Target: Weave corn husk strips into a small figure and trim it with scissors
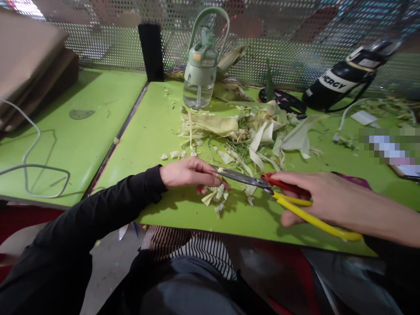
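My right hand [305, 192] grips a pair of scissors [243, 177] with one red and one yellow handle. The blades point left and reach my left hand [193, 172], whose thumb and fingers are pinched on a small piece of pale corn husk [220, 170] at the blade tips. Below these fingers lie cut husk scraps [215, 197] on the green table. A larger heap of pale yellow husk strips [213, 124], mixed with thin green shreds, spreads behind both hands.
Behind the heap stand a green water bottle [198, 74] and a leaning black bottle [341, 78]. A phone [397, 155] lies at the right. Brown paper bags [29, 65] and a grey cable [46, 194] occupy the left table. Perforated mesh [114, 39] borders the back.
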A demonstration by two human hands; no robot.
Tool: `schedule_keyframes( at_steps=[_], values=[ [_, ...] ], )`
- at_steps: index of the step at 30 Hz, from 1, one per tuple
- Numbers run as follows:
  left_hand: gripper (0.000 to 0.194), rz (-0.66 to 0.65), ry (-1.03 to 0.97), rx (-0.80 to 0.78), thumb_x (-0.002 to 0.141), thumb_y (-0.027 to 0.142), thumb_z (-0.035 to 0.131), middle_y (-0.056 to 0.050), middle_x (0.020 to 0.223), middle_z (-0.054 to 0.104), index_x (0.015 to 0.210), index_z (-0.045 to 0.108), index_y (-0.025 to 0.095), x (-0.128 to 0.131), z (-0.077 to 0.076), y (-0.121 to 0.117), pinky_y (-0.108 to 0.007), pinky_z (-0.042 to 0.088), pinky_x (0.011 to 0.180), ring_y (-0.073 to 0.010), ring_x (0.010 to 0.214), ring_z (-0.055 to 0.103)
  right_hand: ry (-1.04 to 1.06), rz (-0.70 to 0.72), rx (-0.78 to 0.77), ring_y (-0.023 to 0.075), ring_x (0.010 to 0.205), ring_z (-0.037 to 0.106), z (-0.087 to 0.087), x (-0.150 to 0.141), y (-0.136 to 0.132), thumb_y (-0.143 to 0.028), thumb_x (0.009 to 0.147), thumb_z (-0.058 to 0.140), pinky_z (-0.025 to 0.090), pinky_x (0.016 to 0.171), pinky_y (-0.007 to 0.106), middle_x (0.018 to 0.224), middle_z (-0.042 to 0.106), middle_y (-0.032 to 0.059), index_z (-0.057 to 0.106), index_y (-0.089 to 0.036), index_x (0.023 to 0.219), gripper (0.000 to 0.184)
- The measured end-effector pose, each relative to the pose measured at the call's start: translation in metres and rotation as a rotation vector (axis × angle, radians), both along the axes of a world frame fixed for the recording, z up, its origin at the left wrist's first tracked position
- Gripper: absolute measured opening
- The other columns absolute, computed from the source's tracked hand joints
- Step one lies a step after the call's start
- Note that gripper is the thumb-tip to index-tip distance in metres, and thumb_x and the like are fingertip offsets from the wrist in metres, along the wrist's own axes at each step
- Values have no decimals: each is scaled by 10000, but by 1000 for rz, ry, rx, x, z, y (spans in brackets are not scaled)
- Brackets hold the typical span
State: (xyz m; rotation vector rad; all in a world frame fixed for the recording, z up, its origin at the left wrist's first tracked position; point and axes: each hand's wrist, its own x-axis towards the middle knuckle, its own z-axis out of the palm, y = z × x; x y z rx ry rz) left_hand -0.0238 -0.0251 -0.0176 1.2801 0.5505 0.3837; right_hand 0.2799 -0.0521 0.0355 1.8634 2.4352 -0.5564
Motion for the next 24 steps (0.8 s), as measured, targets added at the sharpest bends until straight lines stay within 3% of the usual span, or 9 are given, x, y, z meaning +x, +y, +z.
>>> schedule_keyframes(
  at_steps=[4,19,24],
  values=[
    [140,19,-38,-39,807,269,757,-88,929,783,878,822,166,1,0,-1,-199,501,554,-53,535,528,-88,75,-95,260,646,649,5,-2,0,-764,527,758,463,552,343,773,740,6,741,-333,934,593],
    [106,1,-51,-67,815,226,752,-65,827,784,867,816,161,0,1,-1,-180,463,509,-51,512,540,-103,70,-85,269,667,667,6,-4,-3,-749,517,775,472,555,338,789,748,12,755,-325,1000,643],
    [94,3,-41,-63,806,227,760,-78,905,793,852,814,166,0,-1,0,-195,500,549,-52,521,553,-88,66,-94,262,650,665,5,-2,-4,-743,531,773,482,554,342,770,754,9,771,-325,973,609]
  ],
)
